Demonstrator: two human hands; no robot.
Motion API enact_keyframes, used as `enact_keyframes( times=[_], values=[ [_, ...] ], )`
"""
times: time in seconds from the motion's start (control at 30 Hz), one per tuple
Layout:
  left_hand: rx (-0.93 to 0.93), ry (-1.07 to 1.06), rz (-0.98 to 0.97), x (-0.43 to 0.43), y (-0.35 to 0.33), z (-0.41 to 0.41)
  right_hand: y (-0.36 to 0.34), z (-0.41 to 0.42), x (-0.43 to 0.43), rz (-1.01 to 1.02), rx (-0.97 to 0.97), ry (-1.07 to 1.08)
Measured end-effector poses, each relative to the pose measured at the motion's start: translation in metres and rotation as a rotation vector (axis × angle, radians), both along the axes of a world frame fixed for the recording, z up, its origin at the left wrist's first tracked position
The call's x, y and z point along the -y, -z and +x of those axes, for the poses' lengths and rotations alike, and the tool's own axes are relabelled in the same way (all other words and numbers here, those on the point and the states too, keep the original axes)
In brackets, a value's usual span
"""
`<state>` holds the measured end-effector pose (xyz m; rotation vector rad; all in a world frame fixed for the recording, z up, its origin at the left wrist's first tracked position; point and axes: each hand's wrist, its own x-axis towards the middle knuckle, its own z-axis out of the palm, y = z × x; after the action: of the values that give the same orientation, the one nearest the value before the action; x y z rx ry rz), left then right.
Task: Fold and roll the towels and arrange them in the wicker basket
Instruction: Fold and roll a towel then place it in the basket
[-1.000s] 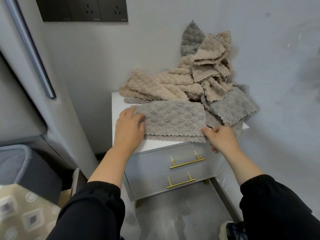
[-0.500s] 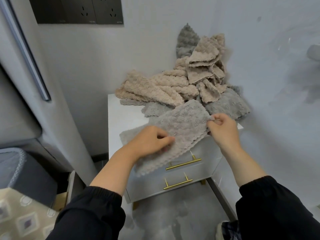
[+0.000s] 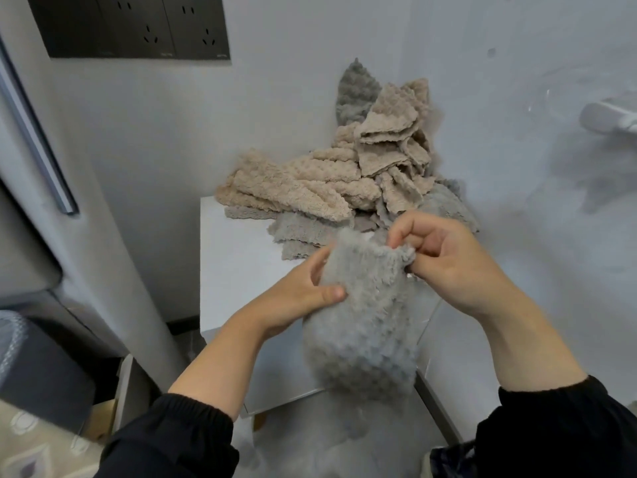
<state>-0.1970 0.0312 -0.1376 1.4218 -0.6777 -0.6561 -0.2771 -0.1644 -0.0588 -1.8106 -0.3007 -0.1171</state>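
Note:
A grey bobbled towel [image 3: 362,326] hangs in the air in front of the white nightstand [image 3: 234,270], folded lengthwise. My left hand [image 3: 303,298] grips its left side with the thumb on top. My right hand [image 3: 444,257] pinches its upper right corner. Behind, a heap of beige towels [image 3: 310,184] and grey towels [image 3: 300,232] lies on the nightstand top and leans into the wall corner. No wicker basket is in view.
A dark socket panel [image 3: 131,25] sits on the wall at upper left. A grey cabinet side with a long handle [image 3: 38,143] stands at left. A patterned bag [image 3: 31,446] and a dark bin [image 3: 38,370] are at lower left. White fixture [image 3: 610,119] on right wall.
The grey towel lay flat on the nightstand; both hands have lifted it off, folded it over, and now hold it hanging toward me.

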Motion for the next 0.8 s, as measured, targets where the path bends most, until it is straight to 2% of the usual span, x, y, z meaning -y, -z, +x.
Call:
enact_keyframes(
  times=[0.1,0.17,0.27,0.37,0.5,0.63,0.8],
  values=[
    [-0.129,0.069,-0.049,0.005,0.005,-0.003,0.000,0.001,0.000,-0.051,-0.008,0.032],
    [-0.232,0.089,-0.077,0.008,0.007,-0.003,0.010,0.008,0.005,-0.129,0.027,0.165],
    [-0.250,-0.065,-0.084,0.016,0.006,-0.006,0.029,0.020,0.013,-0.138,0.030,0.365],
    [-0.184,-0.339,-0.061,0.021,0.007,-0.006,0.036,0.022,0.015,-0.065,0.003,0.475],
    [-0.014,-0.537,-0.011,0.019,0.002,-0.004,0.033,0.021,0.011,-0.019,0.017,0.476],
    [0.189,-0.675,0.019,0.023,-0.005,-0.011,0.034,0.021,0.009,-0.025,0.047,0.387],
    [0.254,-0.720,0.036,0.023,-0.010,-0.015,0.034,0.020,0.012,-0.095,0.061,0.228]
  ],
)
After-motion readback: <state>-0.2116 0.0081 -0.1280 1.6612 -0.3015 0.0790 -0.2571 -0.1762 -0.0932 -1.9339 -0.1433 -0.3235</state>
